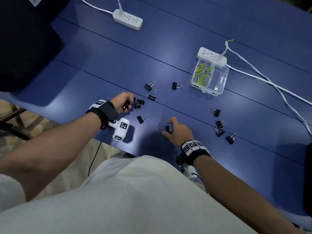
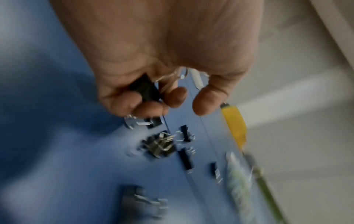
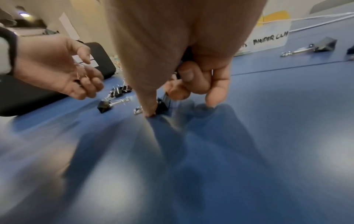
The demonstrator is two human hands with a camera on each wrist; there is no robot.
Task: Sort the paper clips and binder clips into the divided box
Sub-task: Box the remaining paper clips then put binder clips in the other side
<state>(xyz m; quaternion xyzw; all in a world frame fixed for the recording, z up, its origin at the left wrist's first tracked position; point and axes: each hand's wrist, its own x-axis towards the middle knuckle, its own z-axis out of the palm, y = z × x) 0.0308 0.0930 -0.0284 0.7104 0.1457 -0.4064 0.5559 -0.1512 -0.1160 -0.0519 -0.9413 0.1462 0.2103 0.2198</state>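
Note:
Several black binder clips [image 1: 150, 86] lie scattered on the blue table [image 1: 104, 65]. My left hand [image 1: 125, 101] curls its fingers round one binder clip [image 2: 146, 89], just beside a small cluster of clips [image 1: 139, 103]. My right hand [image 1: 170, 128] is down on the table near the front edge and pinches another binder clip [image 1: 166, 128] between thumb and fingers [image 3: 210, 97]; that clip [image 3: 163, 103] still touches the surface. The clear divided box [image 1: 219, 81] stands at the right back, with green and grey paper clips [image 1: 202, 72] in its left compartment. Its right compartment looks empty.
A white power strip [image 1: 211, 56] lies against the back of the box, and its white cables [image 1: 270, 81] run off to the right. A second strip [image 1: 127, 19] sits at the far back. A large black object [image 1: 25, 39] covers the table's left corner. More clips [image 1: 219, 132] lie at right.

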